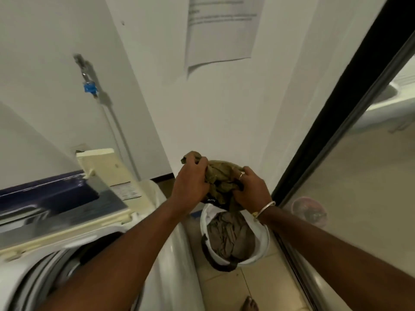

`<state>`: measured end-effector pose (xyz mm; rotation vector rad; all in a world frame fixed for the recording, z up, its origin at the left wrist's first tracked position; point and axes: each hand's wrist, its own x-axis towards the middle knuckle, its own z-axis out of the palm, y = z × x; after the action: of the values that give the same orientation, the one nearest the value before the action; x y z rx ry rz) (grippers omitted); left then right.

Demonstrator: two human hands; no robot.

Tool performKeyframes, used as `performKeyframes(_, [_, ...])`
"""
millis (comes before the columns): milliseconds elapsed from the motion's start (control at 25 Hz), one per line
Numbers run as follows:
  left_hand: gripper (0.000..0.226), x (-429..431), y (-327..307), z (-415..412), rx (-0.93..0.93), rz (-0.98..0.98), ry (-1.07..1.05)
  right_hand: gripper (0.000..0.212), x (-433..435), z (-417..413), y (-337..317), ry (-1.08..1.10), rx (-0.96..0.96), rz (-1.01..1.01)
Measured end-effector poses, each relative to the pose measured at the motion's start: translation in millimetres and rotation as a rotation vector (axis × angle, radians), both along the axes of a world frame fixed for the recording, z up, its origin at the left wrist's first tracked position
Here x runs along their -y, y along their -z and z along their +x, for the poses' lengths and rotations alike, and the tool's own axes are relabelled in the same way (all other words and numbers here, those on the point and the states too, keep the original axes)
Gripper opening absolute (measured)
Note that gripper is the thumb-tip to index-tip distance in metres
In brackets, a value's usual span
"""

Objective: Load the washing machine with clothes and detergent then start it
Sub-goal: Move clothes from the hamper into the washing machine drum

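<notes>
A bundle of olive-green clothes [221, 178] is held up above a white laundry basket [260, 257] on the floor. My left hand [190, 182] grips the bundle's left side and my right hand [251, 187] grips its right side, with a ring and a bangle on it. Grey-brown clothes [229, 239] still lie in the basket. The top-loading washing machine [89, 221] stands at the lower left with its lid [49, 194] raised. Its round drum opening [56, 265] shows below my left forearm, partly hidden by it.
A white wall [224, 120] with a posted paper sheet [220, 30] faces me. A tap with a blue fitting [89, 87] and hose hangs on the left wall. A dark-framed glass sliding door [336, 142] runs along the right. My bare foot [249, 305] stands on the tiled floor.
</notes>
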<state>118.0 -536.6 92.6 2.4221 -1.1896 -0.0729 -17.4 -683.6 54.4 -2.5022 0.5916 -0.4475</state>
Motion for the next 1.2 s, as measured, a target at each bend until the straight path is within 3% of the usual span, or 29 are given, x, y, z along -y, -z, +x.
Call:
performKeyframes(120, [0.044,-66,-28,-31,0.01,-0.149,-0.094,0.052,-57,-18,-35,-0.02,0.078,-0.114])
performKeyframes(240, [0.027,-153,-39,-49,0.015,-0.275,-0.132,0.036,-137,-27,-56,-0.057,0.115,-0.108])
performKeyframes(360, [0.028,-259,-41,-54,0.019,-0.297,-0.213,0.027,-234,-15,-58,-0.132,0.143,-0.023])
performKeyframes(520, [0.041,-374,-36,-49,0.09,-0.301,-0.364,0.029,-343,12,-51,-0.216,0.17,0.019])
performKeyframes(680, [0.062,-445,0,-33,-0.119,-0.153,-0.499,0.039,-406,38,-30,-0.332,0.072,0.126])
performKeyframes(800, [0.07,-488,37,-26,-0.319,0.177,-0.342,0.046,-428,38,-2,-0.5,-0.25,0.214])
performKeyframes(920, [0.04,-502,52,-29,-0.437,0.181,-0.316,0.058,-425,33,14,-0.417,-0.46,0.166])
performKeyframes(1040, [0.038,-468,43,-30,-0.349,0.037,-0.337,0.052,-404,32,5,-0.335,-0.399,0.16])
performKeyframes(1200, [0.03,-385,26,-38,-0.241,-0.057,-0.161,0.041,-361,15,-6,-0.183,-0.31,0.209])
